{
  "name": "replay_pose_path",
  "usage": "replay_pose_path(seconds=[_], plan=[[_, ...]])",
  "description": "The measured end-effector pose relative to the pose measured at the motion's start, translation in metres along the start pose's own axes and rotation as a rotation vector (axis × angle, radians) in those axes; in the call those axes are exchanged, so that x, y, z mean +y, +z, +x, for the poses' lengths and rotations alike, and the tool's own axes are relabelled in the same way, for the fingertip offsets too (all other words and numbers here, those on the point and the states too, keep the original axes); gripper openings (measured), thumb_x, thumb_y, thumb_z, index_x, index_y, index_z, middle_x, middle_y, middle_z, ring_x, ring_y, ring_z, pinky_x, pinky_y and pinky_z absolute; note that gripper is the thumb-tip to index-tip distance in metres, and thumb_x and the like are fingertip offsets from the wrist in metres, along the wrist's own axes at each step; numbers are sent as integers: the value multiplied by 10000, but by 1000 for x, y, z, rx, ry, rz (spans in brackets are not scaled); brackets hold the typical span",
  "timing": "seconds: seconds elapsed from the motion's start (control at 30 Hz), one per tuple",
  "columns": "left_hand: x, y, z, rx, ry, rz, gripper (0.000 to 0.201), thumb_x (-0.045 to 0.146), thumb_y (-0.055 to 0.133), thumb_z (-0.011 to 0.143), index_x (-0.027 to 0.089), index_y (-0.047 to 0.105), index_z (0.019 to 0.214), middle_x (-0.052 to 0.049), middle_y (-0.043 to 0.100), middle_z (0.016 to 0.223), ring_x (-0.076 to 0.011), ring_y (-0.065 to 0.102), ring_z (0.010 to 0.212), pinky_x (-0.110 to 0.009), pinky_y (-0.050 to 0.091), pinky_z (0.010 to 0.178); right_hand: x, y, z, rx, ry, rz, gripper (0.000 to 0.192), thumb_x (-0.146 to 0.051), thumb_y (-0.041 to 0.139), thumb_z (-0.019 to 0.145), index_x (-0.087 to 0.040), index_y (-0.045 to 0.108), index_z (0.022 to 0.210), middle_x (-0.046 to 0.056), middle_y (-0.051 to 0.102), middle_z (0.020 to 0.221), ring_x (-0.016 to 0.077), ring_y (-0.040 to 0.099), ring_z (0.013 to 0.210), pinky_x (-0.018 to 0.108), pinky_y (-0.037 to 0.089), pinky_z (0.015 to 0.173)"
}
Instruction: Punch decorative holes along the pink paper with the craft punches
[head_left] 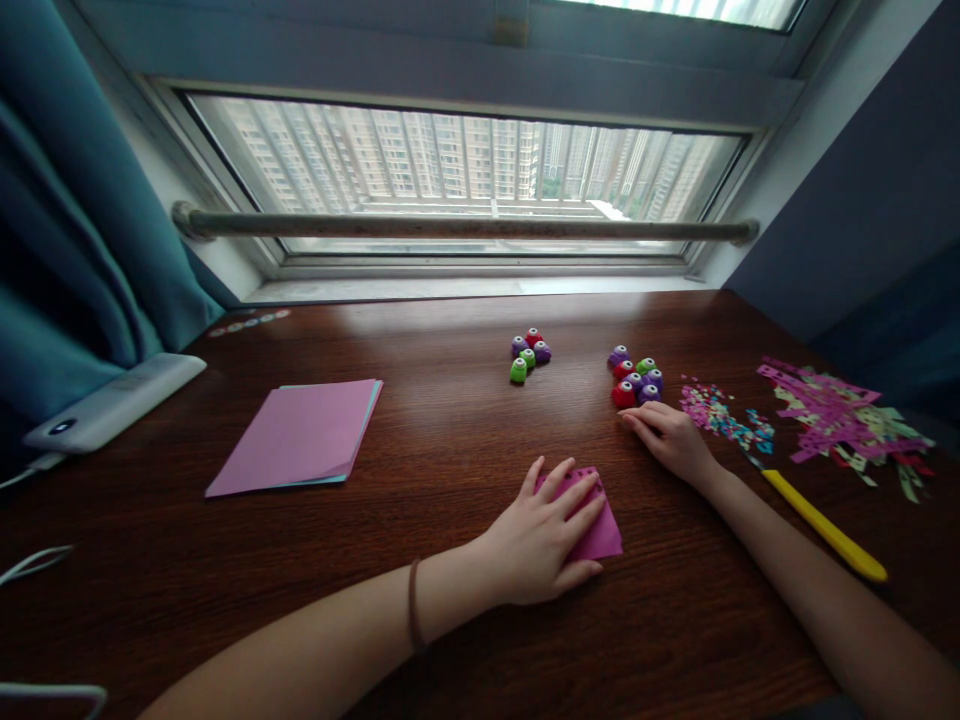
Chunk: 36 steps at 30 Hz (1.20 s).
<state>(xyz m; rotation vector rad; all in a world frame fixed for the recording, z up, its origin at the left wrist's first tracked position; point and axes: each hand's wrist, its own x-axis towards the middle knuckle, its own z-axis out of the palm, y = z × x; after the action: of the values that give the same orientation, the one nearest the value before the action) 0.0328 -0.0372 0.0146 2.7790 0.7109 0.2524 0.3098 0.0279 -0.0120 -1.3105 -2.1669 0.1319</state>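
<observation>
My left hand (551,535) lies flat with its fingers spread over a small folded piece of magenta paper (600,535). A row of small punched holes shows along the paper's far edge, and the hand covers much of the rest. My right hand (671,440) rests on the table with its fingers drawn together. Its fingertips are right at the near side of a red craft punch (624,394), and what they hold, if anything, is hidden. That punch sits in a cluster with several purple, red and green craft punches (646,366). Another cluster of punches (519,370) stands further left.
Pink and blue paper sheets (300,432) are stacked at left. Tiny paper confetti (724,415), paper scraps (840,410) and a yellow-handled craft knife (825,525) lie at right. A white device (120,400) with a cable sits by the curtain (90,200). A window bar (465,228) crosses behind.
</observation>
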Motion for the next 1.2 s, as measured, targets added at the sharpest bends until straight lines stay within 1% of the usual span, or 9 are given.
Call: replay_pose_path(seconds=[0.5, 0.67, 0.8, 0.93, 1.03, 1.1, 1.17, 1.2], plan=[[0, -1, -1, 15, 8, 22, 626, 562, 325, 882, 193, 269, 1384, -97, 268, 1442, -329, 151, 1329, -558, 125, 1054, -2, -1, 1, 8, -7, 3, 246, -331, 433, 922, -200, 640, 893, 58, 617, 811, 207, 586, 753, 332, 469, 690], [0, 0, -1, 17, 5, 15, 627, 568, 317, 881, 194, 270, 1383, -95, 274, 1440, -328, 150, 1329, -555, 119, 1055, -2, -1, 1, 2, -8, -2, 228, -314, 444, 922, -195, 635, 887, 56, 610, 814, 199, 579, 753, 327, 462, 698], [1, 0, 1, 10, -1, 5, 630, 576, 301, 882, 201, 257, 1386, -88, 267, 1443, -324, 139, 1332, -550, 109, 1059, -1, 0, 1, -5, -1, -5, 221, -309, 451, 920, -192, 635, 885, 52, 603, 806, 197, 576, 751, 322, 459, 698], [2, -1, 1, 28, -8, 22, 652, 581, 336, 869, 200, 241, 1390, -92, 267, 1441, -320, 147, 1327, -544, 130, 1055, 1, 0, 0, -3, -4, -8, 229, -318, 447, 919, -197, 638, 886, 52, 608, 805, 199, 579, 749, 325, 464, 691], [3, -1, 0, 63, 9, 65, 652, 555, 377, 864, 163, 273, 1374, -120, 311, 1411, -326, 221, 1295, -524, 174, 1045, 1, 0, 1, 2, -10, -7, 238, -325, 443, 919, -199, 641, 883, 54, 613, 805, 203, 582, 749, 329, 469, 692], [5, 1, -1, 103, 66, 101, 564, 481, 377, 890, 134, 340, 1333, -133, 410, 1336, -307, 345, 1219, -479, 257, 1008, -1, -1, 1, 5, -11, -4, 239, -323, 440, 920, -198, 641, 881, 55, 614, 807, 204, 583, 753, 332, 470, 695], [7, 2, -1, 140, 149, 136, 445, 383, 342, 922, 105, 422, 1261, -137, 519, 1204, -261, 479, 1064, -407, 365, 900, -2, -1, 1, 7, -10, -1, 235, -317, 440, 921, -197, 639, 882, 56, 614, 811, 204, 582, 757, 334, 470, 701], [7, 2, 0, 150, 184, 153, 404, 345, 323, 931, 97, 457, 1221, -135, 557, 1131, -235, 519, 971, -374, 399, 825, -2, -1, 1, 6, -8, 1, 232, -312, 441, 921, -196, 637, 884, 56, 614, 812, 203, 580, 757, 333, 470, 703]])
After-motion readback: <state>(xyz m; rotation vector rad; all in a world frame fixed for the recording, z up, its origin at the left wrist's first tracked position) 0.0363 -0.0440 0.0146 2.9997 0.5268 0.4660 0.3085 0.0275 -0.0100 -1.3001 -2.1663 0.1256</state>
